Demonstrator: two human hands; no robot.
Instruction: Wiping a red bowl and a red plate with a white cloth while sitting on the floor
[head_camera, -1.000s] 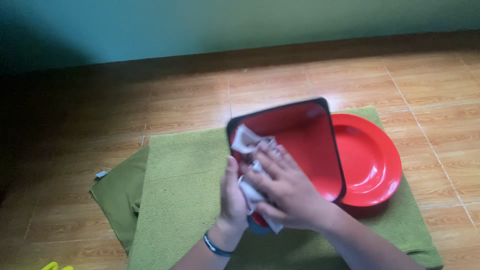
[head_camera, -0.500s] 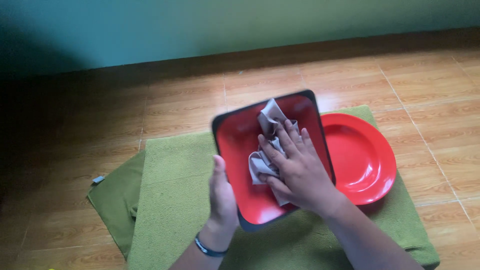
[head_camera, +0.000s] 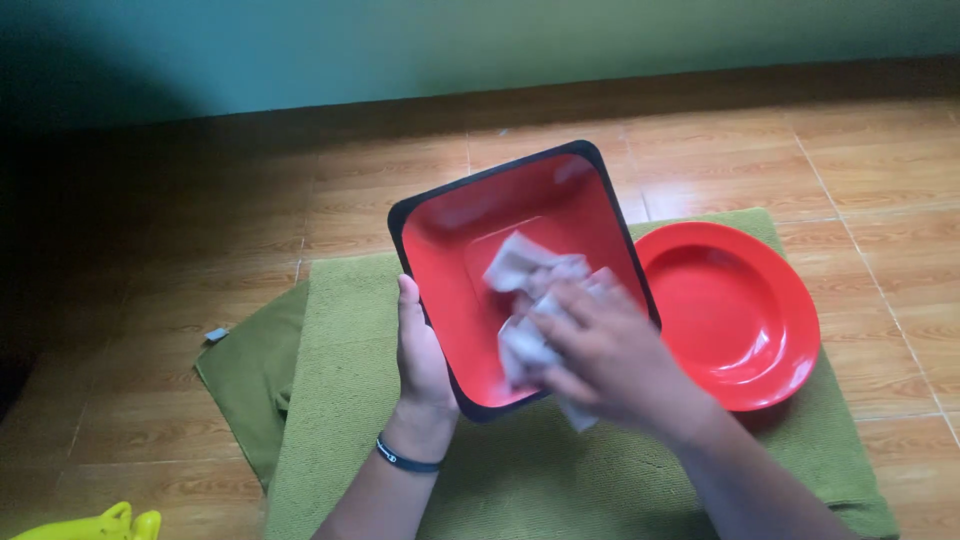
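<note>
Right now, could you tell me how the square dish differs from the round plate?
The square dish is rectangular with a black rim, the round plate all red. The dish is tilted up in the left hand, with the right hand pressing a cloth inside; the plate lies flat on the green mat. Both are glossy red inside.

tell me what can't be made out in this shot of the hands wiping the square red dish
Head view only:
- Right hand: motion-blurred, fingers indistinct; it covers part of the grey cloth.
- Square red dish: near corner hidden by that hand and cloth; underside unseen.
- Left hand: fingers hidden behind the dish.
- Yellow object: cut off by the bottom edge.
- Round red plate: left rim hidden by the dish.
</note>
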